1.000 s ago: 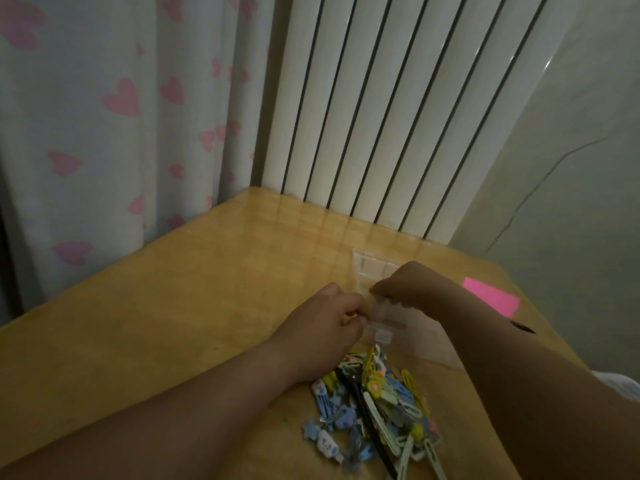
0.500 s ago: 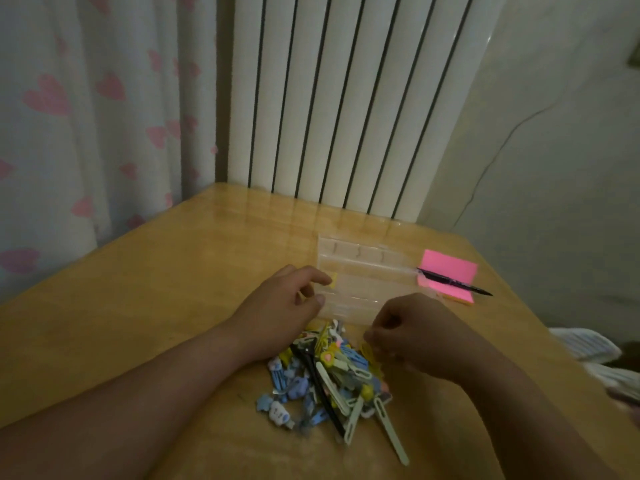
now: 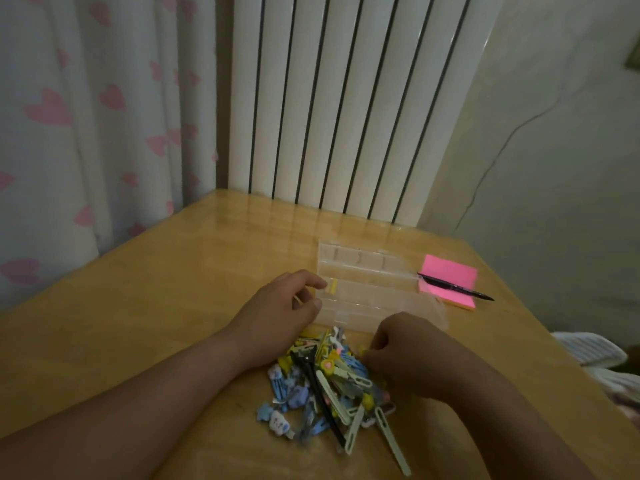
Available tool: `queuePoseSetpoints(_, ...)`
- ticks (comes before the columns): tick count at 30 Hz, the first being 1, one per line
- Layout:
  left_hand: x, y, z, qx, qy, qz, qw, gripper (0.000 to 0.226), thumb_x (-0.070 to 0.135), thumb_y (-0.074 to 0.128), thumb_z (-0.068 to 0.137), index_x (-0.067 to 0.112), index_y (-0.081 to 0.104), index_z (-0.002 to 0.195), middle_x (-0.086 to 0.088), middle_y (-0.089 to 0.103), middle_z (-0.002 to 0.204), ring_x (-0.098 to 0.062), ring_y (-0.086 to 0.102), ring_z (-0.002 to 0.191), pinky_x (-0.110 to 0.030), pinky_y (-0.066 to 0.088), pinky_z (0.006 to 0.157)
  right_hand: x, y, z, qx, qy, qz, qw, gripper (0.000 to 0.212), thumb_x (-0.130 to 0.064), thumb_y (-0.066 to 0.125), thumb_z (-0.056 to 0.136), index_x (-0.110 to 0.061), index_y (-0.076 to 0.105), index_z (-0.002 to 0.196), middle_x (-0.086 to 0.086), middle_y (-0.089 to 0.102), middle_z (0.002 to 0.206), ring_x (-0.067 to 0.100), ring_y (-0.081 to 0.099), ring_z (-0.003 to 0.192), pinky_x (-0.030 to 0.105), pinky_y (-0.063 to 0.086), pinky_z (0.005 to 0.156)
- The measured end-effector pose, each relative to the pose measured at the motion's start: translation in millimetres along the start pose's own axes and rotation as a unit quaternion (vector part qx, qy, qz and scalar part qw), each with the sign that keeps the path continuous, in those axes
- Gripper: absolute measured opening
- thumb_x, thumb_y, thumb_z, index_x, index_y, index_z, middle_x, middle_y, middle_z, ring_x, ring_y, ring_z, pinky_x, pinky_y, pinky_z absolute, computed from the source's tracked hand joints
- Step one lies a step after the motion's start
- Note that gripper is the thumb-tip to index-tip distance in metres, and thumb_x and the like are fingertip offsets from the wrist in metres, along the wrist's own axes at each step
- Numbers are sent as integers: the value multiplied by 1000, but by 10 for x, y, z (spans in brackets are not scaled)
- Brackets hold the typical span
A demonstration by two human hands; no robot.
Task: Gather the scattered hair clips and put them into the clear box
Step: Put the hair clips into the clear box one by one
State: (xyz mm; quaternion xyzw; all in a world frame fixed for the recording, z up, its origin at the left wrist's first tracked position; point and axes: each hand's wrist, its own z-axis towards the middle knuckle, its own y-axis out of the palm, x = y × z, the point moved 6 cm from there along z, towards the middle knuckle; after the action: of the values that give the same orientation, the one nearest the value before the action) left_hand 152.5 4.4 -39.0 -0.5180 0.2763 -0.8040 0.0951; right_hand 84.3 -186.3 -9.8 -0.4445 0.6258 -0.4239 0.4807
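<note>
Hovering at the left end of the clear box (image 3: pixel 377 296), the left hand (image 3: pixel 280 311) is curling thumb and forefinger toward each other. A thin yellow sliver is showing between them; can't tell whether it's pinching a clip or nothing. One yellow piece (image 3: pixel 331 286) is sitting just inside the box by those fingertips, likely a clip.

The right hand (image 3: pixel 412 355) is digging knuckles-up into the right side of the hair clips (image 3: pixel 322 382). Its fingers are tucked under, so can't tell if it's gripping anything.

The clips are lying in a tangled heap near the worktop's (image 3: pixel 156 306) near edge, between both wrists and touching the box's near side. A long pale-green clip (image 3: pixel 393 441) is sticking out toward the near edge, and a black clip (image 3: pixel 320 396) is crossing the heap.

The box is lying flat and open toward the far right corner, with pink sticky notes (image 3: pixel 450 277) and a pen (image 3: pixel 457 292) just beside its right end.

Handling, judging by looks:
- The clips are looking light, stiff, smooth and prone to interlocking, so pulling one may be dragging its neighbours along.
- Pinching a long clip mid-shank, or a decorated one by its charm, is looking safest.
- The box is looking thin and light, and may be sliding if nudged, so bracing it is looking wise.
</note>
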Motion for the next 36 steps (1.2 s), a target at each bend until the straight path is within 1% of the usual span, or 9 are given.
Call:
queuePoseSetpoints(5, 21, 6, -10, -4, 2, 4, 1000, 21, 34, 58, 107, 38, 64, 127, 10, 58, 110, -6, 59, 94, -31, 54, 86, 34, -114, -46, 19, -24, 63, 998, 10, -28, 72, 95, -21, 75, 89, -2, 73, 84, 8, 67, 69, 23, 54, 58)
queuePoseSetpoints(9, 40, 19, -18, -9, 11, 23, 1000, 14, 36, 56, 108, 35, 66, 117, 12, 56, 110, -5, 58, 95, -35, 55, 90, 96, -406, -39, 106, -52, 248, 961, 12, -26, 71, 97, -19, 74, 88, 0, 73, 80, 8, 63, 63, 27, 51, 59)
queuePoseSetpoints(11, 38, 22, -12, -8, 12, 23, 1000, 12, 36, 56, 108, 36, 66, 115, 13, 55, 110, -5, 58, 94, -35, 55, 90, 74, -567, 72, 149, -54, 283, 946, 14, -24, 70, 98, -15, 74, 88, 5, 73, 81, 13, 64, 66, 29, 52, 59)
queuePoseSetpoints(15, 30, 33, 0, -6, 10, 23, 1000, 11, 36, 56, 107, 36, 65, 112, 14, 55, 109, -4, 57, 92, -35, 55, 88, -56, -736, 541, 159, -29, 278, 947, 15, -22, 71, 98, -12, 76, 89, 8, 74, 85, 17, 64, 70, 30, 52, 60)
queuePoseSetpoints(20, 35, 33, 4, -10, 8, 14, 1000, 12, 36, 55, 107, 37, 65, 113, 15, 53, 107, -3, 57, 91, -34, 55, 86, -286, -600, 1126, 83, 27, 220, 972, 22, -23, 82, 88, -2, 79, 92, 16, 76, 89, 20, 60, 69, 32, 50, 62)
queuePoseSetpoints(26, 10, 32, 14, -11, 6, 21, 1000, 16, 35, 55, 105, 35, 66, 117, 14, 53, 109, -3, 57, 92, -37, 56, 87, -424, -371, 1422, 55, 66, 123, 989, 25, -20, 86, 78, 0, 72, 85, 11, 67, 75, 24, 59, 63, 29, 47, 54)
queuePoseSetpoints(30, 12, 29, 18, -13, 8, 24, 1000, 16, 34, 55, 105, 36, 66, 117, 14, 53, 109, -4, 57, 93, -38, 56, 87, -348, -334, 1415, 94, 52, 114, 988, 29, -33, 83, 84, -5, 75, 80, 12, 72, 72, 22, 63, 62, 33, 51, 60)
queuePoseSetpoints(33, 17, 32, 13, -15, 10, 22, 1000, 14, 34, 55, 106, 39, 65, 113, 15, 53, 108, -4, 58, 93, -37, 56, 88, -265, -434, 1167, 184, -3, 147, 972, 25, -37, 75, 92, -15, 76, 81, 6, 74, 75, 19, 67, 67, 36, 56, 67)
queuePoseSetpoints(36, 35, 26, 11, -13, 13, 27, 999, 13, 35, 55, 107, 38, 68, 110, 13, 53, 108, -6, 58, 94, -36, 55, 89, -174, -550, 650, 264, -67, 186, 944, 23, -38, 71, 96, -21, 72, 80, -1, 71, 73, 16, 66, 68, 32, 52, 61)
